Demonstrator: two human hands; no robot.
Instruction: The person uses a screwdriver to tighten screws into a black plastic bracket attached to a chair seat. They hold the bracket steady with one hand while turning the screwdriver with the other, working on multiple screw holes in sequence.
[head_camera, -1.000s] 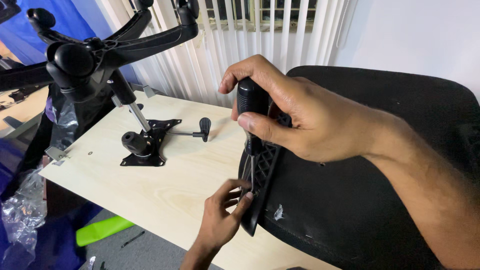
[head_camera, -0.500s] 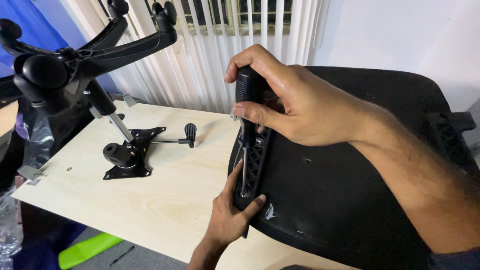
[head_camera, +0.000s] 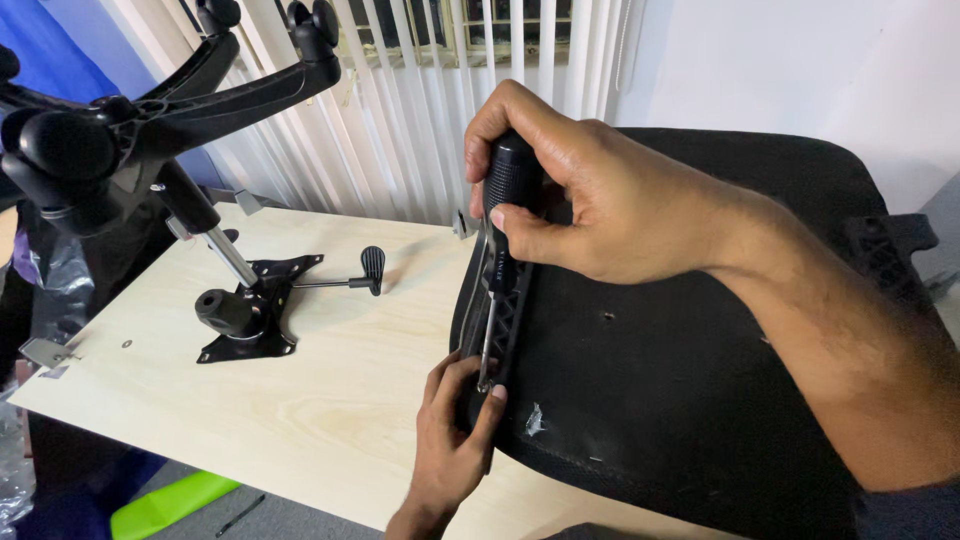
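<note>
**Screwdriver held upright at the edge of an upturned seat**

Head view: A black-handled screwdriver (head_camera: 508, 215) is gripped by the right hand (head_camera: 590, 205), whose fingers are wrapped fully round the handle top, with the thumb pressed against its front. The tool is held nearly upright, and its metal shaft runs straight down from the grip to a tip set into a black ribbed bracket (head_camera: 497, 310) below the hand. The tip is flanked by the left hand (head_camera: 452, 440), which is placed directly beneath the grip; its thumb and fingertips are closed lightly about the lower end of the bracket and the shaft's tip. Whether a screw is pinched there cannot be told.

The bracket lies along the near-left edge of a black seat (head_camera: 680, 400), which rests upside down under the right forearm. The seat is borne by a pale wooden table (head_camera: 300, 400) that stretches out to the left of the grip. Well to the left of both hands, a black tilt plate (head_camera: 250, 310) with a lever is seen lying on the table. Above it, up and left of the grip, a black wheeled base (head_camera: 150, 110) stands upturned. White blinds (head_camera: 400, 110) hang behind the hands.
</note>
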